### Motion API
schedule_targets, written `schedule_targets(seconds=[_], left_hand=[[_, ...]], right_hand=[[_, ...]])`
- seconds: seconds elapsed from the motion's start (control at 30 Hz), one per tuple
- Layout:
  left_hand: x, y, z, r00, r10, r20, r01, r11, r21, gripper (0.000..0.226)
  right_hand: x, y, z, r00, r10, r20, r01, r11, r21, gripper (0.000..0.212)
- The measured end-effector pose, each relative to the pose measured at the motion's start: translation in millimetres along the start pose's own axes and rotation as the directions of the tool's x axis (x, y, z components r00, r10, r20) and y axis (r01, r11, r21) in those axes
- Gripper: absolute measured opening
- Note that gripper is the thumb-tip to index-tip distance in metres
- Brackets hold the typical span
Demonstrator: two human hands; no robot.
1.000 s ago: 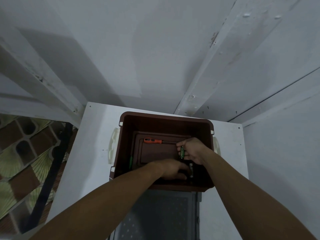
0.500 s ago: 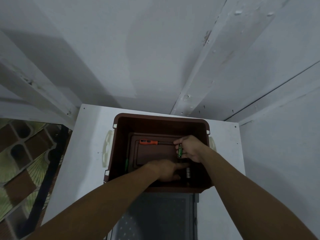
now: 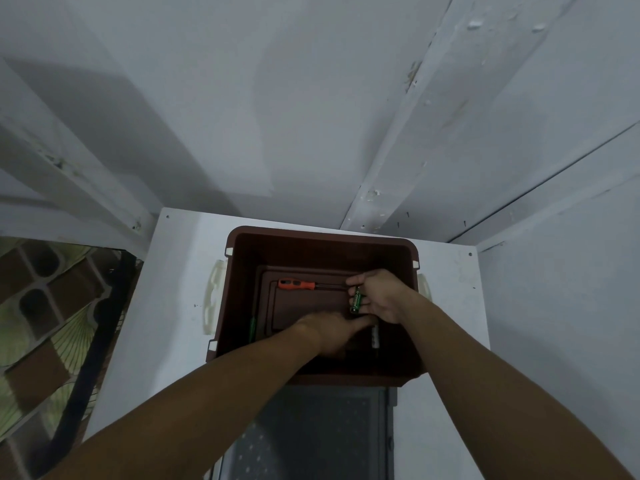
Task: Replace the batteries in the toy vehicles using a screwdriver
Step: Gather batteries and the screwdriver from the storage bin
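Observation:
Both my hands reach into a brown plastic bin (image 3: 242, 278) on a white table (image 3: 173, 306). My right hand (image 3: 382, 296) pinches a green battery (image 3: 356, 299) upright near the bin's right side. My left hand (image 3: 334, 330) lies low on the bin's floor with a finger stretched right, under the battery; what it touches is hidden. An orange-handled screwdriver (image 3: 296, 284) lies on the bin floor at the back. A whitish battery (image 3: 375, 336) lies by the left hand's fingers. A green battery (image 3: 252, 329) rests along the bin's left wall. No toy vehicle shows.
White walls close in behind and to the right of the table. A grey perforated surface (image 3: 311, 434) sits below the bin's front edge. To the left, a black rail (image 3: 93, 344) and patterned floor tiles (image 3: 38, 306) lie beyond the table edge.
My left hand's finger has stretched further right along the bin floor. My right hand keeps the green battery in nearly the same spot. The view shifted slightly.

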State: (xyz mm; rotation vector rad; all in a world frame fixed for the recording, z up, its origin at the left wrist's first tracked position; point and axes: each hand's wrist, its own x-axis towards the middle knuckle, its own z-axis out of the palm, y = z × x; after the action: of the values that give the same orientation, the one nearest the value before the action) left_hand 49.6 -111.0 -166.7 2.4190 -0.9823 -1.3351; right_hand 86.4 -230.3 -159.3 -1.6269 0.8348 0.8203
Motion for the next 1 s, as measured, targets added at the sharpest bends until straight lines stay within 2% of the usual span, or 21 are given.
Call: schedule_targets(seconds=[0.17, 0.33, 0.5, 0.67, 0.8, 0.9, 1.0], left_hand=[[-3.2, -7.0, 3.2, 1.000, -0.008, 0.007, 0.009, 0.993, -0.121, 0.086], [1.5, -5.2, -1.9, 0.999, -0.002, 0.049, 0.006, 0.995, -0.097, 0.091], [4.6, -7.1, 1.7, 0.998, 0.006, 0.068, 0.007, 0.983, -0.184, 0.076], [9.0, -8.7, -2.6, 1.000, 0.008, 0.020, -0.002, 0.956, -0.294, 0.054], [12.6, -6.4, 0.7, 0.998, 0.010, 0.068, 0.013, 0.945, -0.326, 0.035], [14.5, -3.2, 2.0, 0.995, 0.043, 0.094, -0.014, 0.958, -0.287, 0.036], [15.2, 1.6, 2.5, 0.996, 0.074, 0.058, -0.056, 0.960, -0.273, 0.043]], right_hand=[[-0.4, -1.3, -0.6, 0.999, 0.023, 0.022, -0.025, 0.997, 0.075, 0.028], [-0.5, -4.8, -0.4, 0.998, 0.044, 0.040, -0.050, 0.987, 0.152, 0.023], [-1.0, -6.0, -2.2, 0.998, 0.048, 0.047, -0.055, 0.986, 0.159, 0.026], [-0.2, -6.0, -1.2, 0.998, 0.045, 0.044, -0.052, 0.985, 0.165, 0.027], [1.3, -5.4, -1.4, 0.998, 0.051, 0.047, -0.057, 0.987, 0.149, 0.025], [2.3, -5.1, -2.2, 0.997, 0.054, 0.050, -0.061, 0.987, 0.146, 0.024], [2.0, -5.2, -2.2, 0.997, 0.056, 0.050, -0.062, 0.988, 0.140, 0.024]])
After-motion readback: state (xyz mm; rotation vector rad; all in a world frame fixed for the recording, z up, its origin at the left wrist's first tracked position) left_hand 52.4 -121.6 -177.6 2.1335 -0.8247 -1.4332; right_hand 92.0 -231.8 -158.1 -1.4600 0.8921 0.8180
